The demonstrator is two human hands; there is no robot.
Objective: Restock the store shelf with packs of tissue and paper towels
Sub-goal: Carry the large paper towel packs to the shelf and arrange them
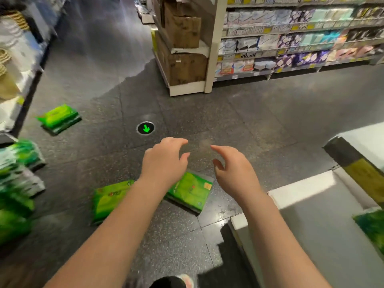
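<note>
Several green tissue packs lie on the dark floor. One pack (pixel 190 193) sits just below my hands, another (pixel 108 201) to its left, a third (pixel 59 118) farther off at the left. More green packs (pixel 16 183) are heaped at the left edge. My left hand (pixel 164 161) and my right hand (pixel 234 169) hover side by side above the floor, fingers loosely curved, holding nothing. A white shelf (pixel 307 204) stands at the right with one green pack (pixel 372 225) on it.
A shelf end with cardboard boxes (pixel 182 48) stands ahead. Stocked tissue shelves (pixel 291 38) run along the back right. A round floor light with a green arrow (pixel 145 128) lies ahead. A display rack (pixel 12 69) lines the left. My shoe (pixel 187 280) shows at the bottom.
</note>
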